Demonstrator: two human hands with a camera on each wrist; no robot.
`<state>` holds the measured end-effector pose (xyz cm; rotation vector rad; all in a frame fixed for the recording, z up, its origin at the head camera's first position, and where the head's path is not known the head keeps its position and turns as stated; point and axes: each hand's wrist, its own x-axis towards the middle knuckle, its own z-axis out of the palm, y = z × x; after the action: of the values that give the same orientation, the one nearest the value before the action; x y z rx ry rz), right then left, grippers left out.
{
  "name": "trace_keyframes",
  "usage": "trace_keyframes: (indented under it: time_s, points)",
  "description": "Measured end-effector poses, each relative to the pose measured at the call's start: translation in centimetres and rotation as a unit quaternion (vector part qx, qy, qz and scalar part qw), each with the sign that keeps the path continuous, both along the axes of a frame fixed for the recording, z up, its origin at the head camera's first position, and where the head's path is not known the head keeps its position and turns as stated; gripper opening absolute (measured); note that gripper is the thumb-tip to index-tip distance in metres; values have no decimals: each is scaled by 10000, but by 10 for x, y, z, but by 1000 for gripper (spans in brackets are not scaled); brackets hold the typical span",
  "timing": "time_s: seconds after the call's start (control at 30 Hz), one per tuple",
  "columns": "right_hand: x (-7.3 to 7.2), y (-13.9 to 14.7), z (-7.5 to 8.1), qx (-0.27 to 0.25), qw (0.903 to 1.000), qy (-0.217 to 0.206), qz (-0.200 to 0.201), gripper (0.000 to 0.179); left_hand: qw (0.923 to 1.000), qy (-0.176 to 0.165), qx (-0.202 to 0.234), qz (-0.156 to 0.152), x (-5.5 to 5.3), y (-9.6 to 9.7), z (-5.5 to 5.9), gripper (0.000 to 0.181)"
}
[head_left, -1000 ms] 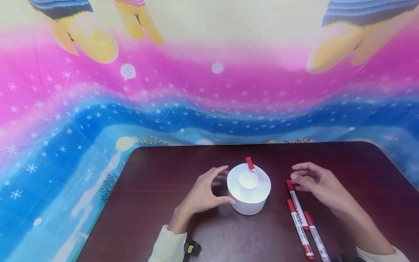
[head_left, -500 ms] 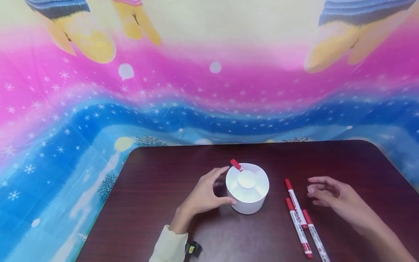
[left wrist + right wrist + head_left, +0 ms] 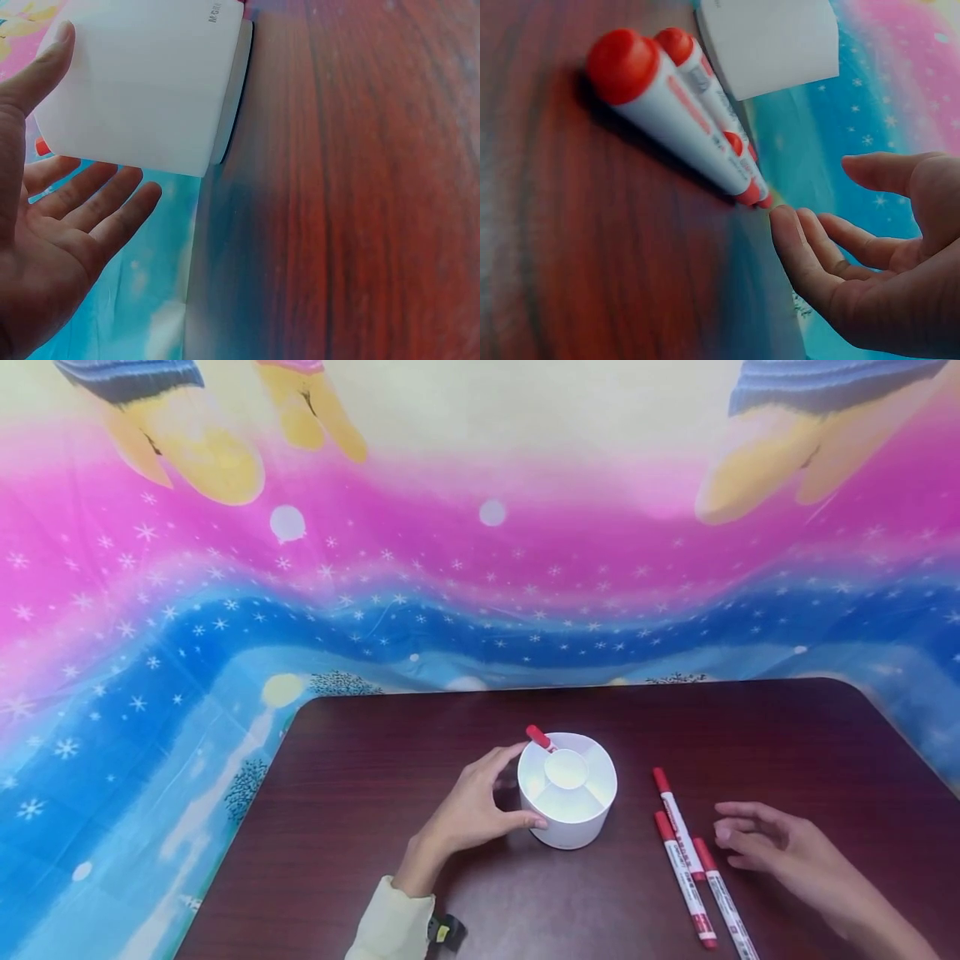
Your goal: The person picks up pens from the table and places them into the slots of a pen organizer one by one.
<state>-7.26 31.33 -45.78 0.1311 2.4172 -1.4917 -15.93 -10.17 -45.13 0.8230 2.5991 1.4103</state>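
Note:
A round white pen holder with divided sections around a central cup stands on the table. In its back-left section a red-capped marker leans outward. My left hand holds the holder from the left, thumb on the front wall and fingers round toward the back; the left wrist view shows the thumb against the white wall. To the right lie a far marker, a near-left marker and a near-right marker, all red-capped. My right hand hovers beside them, fingers loosely bent, holding nothing.
The dark reddish wooden table has rounded far corners. Behind it hangs a pink and blue cloth with snowflakes. A black strap device sits at the left wrist by a pale sleeve.
The holder has turned, carrying its marker from the back right to the back left. My right hand has drawn away from the loose markers, right and nearer. My left hand stays at the holder.

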Motion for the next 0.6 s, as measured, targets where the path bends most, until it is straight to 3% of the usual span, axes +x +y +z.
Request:
trace_keyframes:
  time_s: [0.23,0.43,0.6]
  points:
    - [1,8,-2,171,9968,-757,195,75,10000,-47,7,9,0,1,0,100]
    - [6,10,-9,137,9959,-847,292,75,10000,-39,39,17,0,1,0,100]
    - [8,5,-15,437,9955,-817,212,76,10000,-5,16,4,0,0,0,100]
